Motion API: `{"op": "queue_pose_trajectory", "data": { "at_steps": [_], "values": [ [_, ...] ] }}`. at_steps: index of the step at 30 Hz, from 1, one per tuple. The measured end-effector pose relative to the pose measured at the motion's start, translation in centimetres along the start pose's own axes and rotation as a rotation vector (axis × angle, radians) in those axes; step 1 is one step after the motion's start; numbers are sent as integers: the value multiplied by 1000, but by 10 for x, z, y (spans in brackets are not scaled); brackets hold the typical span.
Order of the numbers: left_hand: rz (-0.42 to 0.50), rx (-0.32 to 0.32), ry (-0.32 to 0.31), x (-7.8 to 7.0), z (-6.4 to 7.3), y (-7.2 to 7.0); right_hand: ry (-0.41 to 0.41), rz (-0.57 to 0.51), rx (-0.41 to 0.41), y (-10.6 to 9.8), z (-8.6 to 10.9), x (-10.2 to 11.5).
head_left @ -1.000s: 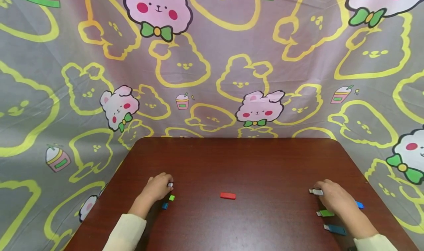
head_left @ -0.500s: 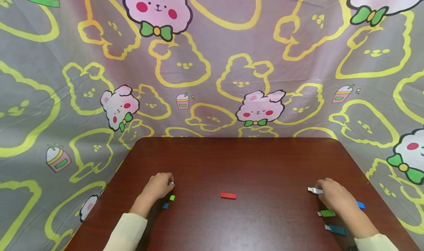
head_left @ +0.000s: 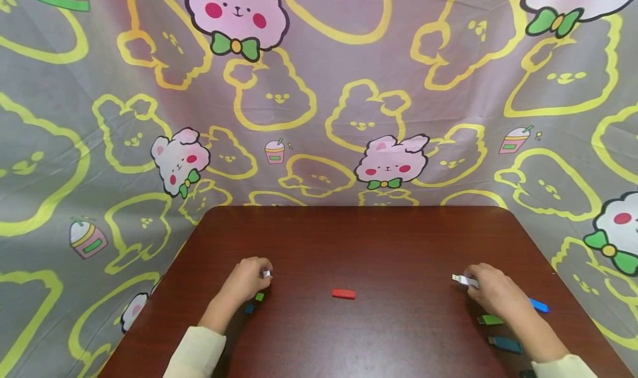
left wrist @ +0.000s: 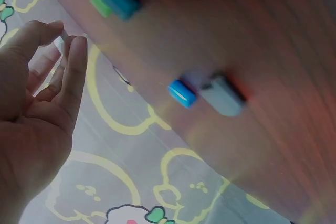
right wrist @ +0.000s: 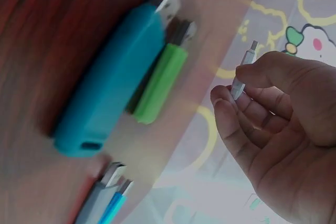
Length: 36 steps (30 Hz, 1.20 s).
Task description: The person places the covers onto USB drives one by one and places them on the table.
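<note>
white plastic sits in both hands: the right hand [head_left: 495,290] pinches a white usb stick [head_left: 467,281] between thumb and fingers, bare metal plug pointing towards the left hand [head_left: 247,280], whose fingertips are drawn in on a small white cap [head_left: 266,274]. the two pieces are well apart, on either side of a red stick [head_left: 344,294] lying near the middle of the dark wooden table [head_left: 374,245]. the step in hand looks like bringing cap and stick together, and the hold on the stick suits it, since the plug stands out free of the thumb. the cap is mostly hidden by fingers, and which way its opening faces cannot be told, so it would be worth turning it to face the plug before they touch. being so small, it probably wants a pinch on its sides only, with no fingertip across the mouth. line up the flat of the plug with the slot, then push straight; a tilted push could jam or flick the cap away. the right forearm passes close over a green usb stick [head_left: 490,320] and a teal usb stick [head_left: 505,344], so keeping the sleeve high should leave them undisturbed.
</note>
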State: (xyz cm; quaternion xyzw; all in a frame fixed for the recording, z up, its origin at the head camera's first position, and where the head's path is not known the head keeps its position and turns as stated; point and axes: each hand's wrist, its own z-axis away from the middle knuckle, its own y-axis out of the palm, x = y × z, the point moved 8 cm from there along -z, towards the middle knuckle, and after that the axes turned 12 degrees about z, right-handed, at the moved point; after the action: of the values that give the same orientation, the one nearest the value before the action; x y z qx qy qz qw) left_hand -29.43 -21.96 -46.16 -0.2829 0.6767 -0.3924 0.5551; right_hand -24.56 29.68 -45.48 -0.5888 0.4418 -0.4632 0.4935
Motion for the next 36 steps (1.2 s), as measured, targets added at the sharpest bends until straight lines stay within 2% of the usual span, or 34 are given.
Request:
{"op": "queue_pose_trajectory", "data": {
  "at_steps": [6,11,18,22,25,29,36],
  "values": [
    [43,-6,51,-21,5,5,-29,-25,-19,-7,0,17],
    [52,-19,135,-37,7,10,-45,-35,-20,-7,1,28],
    [75,-23,175,-46,7,15,-60,-52,-56,-6,5,37],
    [98,-5,228,-53,8,17,-74,-56,-88,-8,6,42],
    [111,-5,269,-59,9,19,-84,-59,-80,-7,5,47],
    [123,-3,280,-63,9,23,-97,-49,-79,-8,5,53],
    [145,11,300,-75,10,29,-146,-45,-169,-13,10,71]
  ]
}}
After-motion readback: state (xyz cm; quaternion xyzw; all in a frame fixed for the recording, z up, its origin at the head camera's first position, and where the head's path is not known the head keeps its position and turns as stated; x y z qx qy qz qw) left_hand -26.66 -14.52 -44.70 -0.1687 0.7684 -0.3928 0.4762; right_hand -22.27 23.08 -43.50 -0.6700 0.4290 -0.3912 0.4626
